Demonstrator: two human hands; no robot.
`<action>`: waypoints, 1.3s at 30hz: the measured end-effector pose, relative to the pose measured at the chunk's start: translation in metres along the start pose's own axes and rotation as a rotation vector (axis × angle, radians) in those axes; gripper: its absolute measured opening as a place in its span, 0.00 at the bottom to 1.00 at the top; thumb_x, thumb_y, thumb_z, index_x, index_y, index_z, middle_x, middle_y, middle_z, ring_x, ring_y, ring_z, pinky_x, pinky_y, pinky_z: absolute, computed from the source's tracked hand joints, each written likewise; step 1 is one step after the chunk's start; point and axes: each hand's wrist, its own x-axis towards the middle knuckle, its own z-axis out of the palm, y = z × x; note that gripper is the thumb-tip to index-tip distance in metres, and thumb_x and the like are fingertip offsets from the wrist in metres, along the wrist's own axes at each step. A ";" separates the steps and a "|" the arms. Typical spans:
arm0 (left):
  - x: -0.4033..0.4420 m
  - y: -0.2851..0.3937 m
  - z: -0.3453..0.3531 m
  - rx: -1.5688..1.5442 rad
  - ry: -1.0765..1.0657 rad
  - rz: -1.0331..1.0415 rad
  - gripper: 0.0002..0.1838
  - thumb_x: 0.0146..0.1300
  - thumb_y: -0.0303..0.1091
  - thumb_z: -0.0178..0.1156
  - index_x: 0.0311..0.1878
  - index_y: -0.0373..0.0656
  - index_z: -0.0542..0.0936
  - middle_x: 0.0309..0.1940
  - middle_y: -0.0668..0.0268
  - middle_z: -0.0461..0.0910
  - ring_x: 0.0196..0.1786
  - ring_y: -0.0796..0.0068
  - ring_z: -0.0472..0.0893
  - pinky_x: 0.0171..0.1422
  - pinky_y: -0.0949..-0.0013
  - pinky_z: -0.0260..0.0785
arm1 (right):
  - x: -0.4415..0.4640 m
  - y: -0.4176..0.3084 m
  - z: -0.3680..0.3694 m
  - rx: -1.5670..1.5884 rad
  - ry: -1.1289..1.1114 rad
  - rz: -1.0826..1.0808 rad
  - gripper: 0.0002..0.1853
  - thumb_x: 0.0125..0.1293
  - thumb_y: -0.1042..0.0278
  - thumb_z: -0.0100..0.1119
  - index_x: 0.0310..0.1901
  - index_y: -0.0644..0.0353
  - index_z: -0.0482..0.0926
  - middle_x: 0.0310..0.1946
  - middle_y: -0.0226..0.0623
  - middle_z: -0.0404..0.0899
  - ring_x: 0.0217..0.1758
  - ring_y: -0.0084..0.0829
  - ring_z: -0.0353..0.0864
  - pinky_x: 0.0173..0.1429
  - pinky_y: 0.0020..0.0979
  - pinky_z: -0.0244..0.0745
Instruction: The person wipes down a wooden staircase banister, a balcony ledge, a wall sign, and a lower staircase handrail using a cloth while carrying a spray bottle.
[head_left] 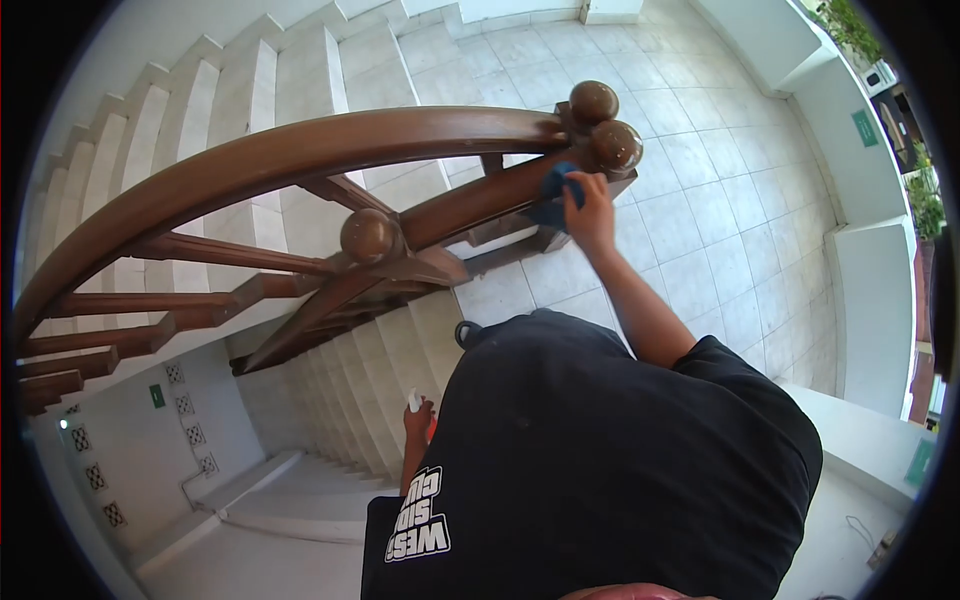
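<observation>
My right hand (592,215) is closed around a blue cloth (560,185). It presses the cloth against the side of the brown wooden handrail (490,195), just beside the post with round knobs (616,146). Lower down at the left, next to my black shirt, my left hand (417,420) is wrapped around what looks like a spray bottle (415,400). Its white top and a bit of orange-red show; my fingers and shirt hide the remainder.
A curved wooden banister (250,150) with balusters runs down the left. Pale steps (225,110) rise behind it, and another flight (350,370) descends below. Tiled landing floor (720,200) spreads to the right, bordered by a low white wall (880,290) with plants beyond.
</observation>
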 end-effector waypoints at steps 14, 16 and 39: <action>0.087 0.010 -0.070 0.149 -0.125 -0.050 0.19 0.53 0.30 0.64 0.49 0.34 0.79 0.33 0.61 0.82 0.30 0.68 0.82 0.36 0.66 0.77 | 0.014 -0.040 -0.032 -0.335 0.049 0.128 0.09 0.62 0.68 0.63 0.43 0.58 0.80 0.43 0.46 0.76 0.47 0.51 0.79 0.52 0.42 0.75; 0.089 0.012 -0.068 0.120 -0.142 -0.046 0.19 0.53 0.30 0.64 0.49 0.34 0.79 0.32 0.61 0.82 0.29 0.68 0.82 0.35 0.66 0.77 | 0.058 -0.041 -0.026 -0.433 0.014 -0.024 0.09 0.61 0.68 0.62 0.42 0.59 0.80 0.45 0.46 0.76 0.51 0.51 0.77 0.51 0.43 0.76; 0.109 -0.070 -0.025 -0.260 -0.087 -0.174 0.15 0.58 0.30 0.63 0.48 0.35 0.79 0.34 0.60 0.82 0.35 0.68 0.83 0.37 0.67 0.78 | 0.105 0.013 0.076 -1.338 -0.585 -0.085 0.14 0.66 0.67 0.51 0.38 0.58 0.89 0.38 0.42 0.87 0.48 0.46 0.82 0.44 0.37 0.81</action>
